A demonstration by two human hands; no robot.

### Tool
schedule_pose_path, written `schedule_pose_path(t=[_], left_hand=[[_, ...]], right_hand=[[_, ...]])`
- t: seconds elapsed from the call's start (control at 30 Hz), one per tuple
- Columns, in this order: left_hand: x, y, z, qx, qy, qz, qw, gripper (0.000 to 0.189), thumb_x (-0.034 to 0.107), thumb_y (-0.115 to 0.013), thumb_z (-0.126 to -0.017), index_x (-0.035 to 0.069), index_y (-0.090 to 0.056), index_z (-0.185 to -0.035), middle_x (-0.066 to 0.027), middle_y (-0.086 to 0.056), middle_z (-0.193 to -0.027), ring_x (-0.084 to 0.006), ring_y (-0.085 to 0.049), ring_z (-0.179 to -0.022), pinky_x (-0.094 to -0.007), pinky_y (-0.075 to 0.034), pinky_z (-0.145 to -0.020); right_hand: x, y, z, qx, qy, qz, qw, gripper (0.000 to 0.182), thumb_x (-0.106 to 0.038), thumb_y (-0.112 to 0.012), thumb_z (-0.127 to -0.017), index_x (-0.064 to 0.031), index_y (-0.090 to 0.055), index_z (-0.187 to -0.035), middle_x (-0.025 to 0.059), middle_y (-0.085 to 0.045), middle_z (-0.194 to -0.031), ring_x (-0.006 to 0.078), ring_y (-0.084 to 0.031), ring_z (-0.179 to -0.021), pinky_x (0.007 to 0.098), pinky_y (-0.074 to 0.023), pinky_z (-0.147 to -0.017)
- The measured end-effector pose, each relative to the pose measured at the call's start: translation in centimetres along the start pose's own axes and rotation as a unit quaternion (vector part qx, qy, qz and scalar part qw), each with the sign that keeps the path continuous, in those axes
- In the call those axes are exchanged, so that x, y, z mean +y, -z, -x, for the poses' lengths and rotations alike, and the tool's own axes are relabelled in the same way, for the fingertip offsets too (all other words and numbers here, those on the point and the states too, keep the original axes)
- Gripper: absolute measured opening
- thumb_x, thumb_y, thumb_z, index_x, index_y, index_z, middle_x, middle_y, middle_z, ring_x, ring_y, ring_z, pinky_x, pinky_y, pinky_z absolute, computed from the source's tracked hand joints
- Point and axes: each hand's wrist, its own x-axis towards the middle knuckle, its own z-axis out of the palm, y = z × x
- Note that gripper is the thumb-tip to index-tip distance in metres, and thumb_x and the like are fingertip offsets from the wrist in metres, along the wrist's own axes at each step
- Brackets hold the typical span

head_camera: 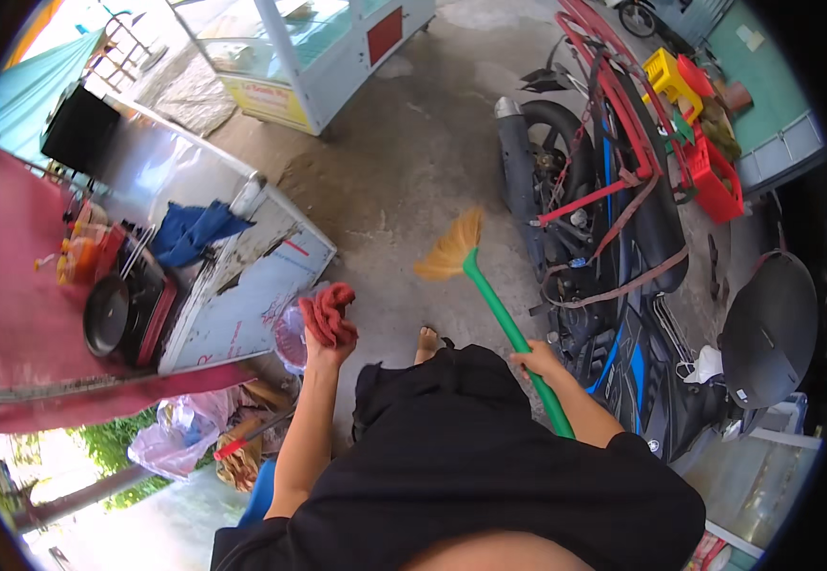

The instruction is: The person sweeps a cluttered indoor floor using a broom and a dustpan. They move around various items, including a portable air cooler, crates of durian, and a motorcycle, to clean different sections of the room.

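My right hand (542,358) grips the green handle of a broom (495,300). Its straw-coloured bristle head (454,248) points forward, over or on the concrete floor; contact cannot be made out. In my left hand (329,347) is a bunched red cloth (329,314), its folds standing up above the fingers. Just behind that hand, partly hidden, is a clear plastic container or bag with a pink mesh-like wall (288,342). A bare foot (426,341) shows in front of my dark clothes.
A motorcycle (627,357) with a red metal rack (634,150) stands at right. At left is a metal-topped counter (171,160) with a blue cloth (196,232) and a frying pan (106,314). A glass-sided cart (328,68) stands ahead. Plastic bags (185,428) lie at lower left.
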Motion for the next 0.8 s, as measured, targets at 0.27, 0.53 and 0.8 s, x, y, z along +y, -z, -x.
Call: schedule_pose_path(t=[0.27,0.53,0.8], left_hand=[[-0.5,-10.9,-10.1,-0.056,0.061,-0.038,0.996,0.042,0.044,-0.058,-0.081,0.007,-0.059,-0.101,-0.0060,-0.063,-0.086,-0.0115,-0.056,-0.058,-0.0216,-0.045,-0.048],[4.5,-18.0,-20.9,-0.120,0.050,-0.125,0.984,0.049,0.042,-0.054,-0.085,0.004,-0.049,-0.116,-0.0110,-0.057,-0.109,-0.0132,-0.061,-0.079,-0.0199,-0.051,-0.055],[9.2,-31.4,-34.8,-0.047,0.074,-0.235,0.968,0.029,0.024,-0.053,-0.087,0.006,-0.053,-0.110,-0.0064,-0.061,-0.102,-0.0180,-0.062,-0.085,-0.0334,-0.052,-0.075]], right_hand=[[-9.4,1.8,-4.5,0.000,-0.026,-0.149,0.989,0.019,-0.017,-0.066,-0.078,-0.0051,-0.053,-0.085,0.0034,-0.052,-0.061,0.0103,-0.049,-0.044,0.0247,-0.0390,-0.039],[-22.8,4.2,-12.5,-0.062,-0.022,-0.189,0.980,0.022,-0.021,-0.064,-0.080,-0.0058,-0.052,-0.091,0.0027,-0.052,-0.064,0.0089,-0.049,-0.046,0.0240,-0.0395,-0.040],[-39.9,6.0,-21.8,-0.064,0.005,-0.228,0.972,0.021,-0.020,-0.061,-0.082,-0.0041,-0.052,-0.092,0.0037,-0.054,-0.066,0.0096,-0.052,-0.049,0.0247,-0.0410,-0.040]])
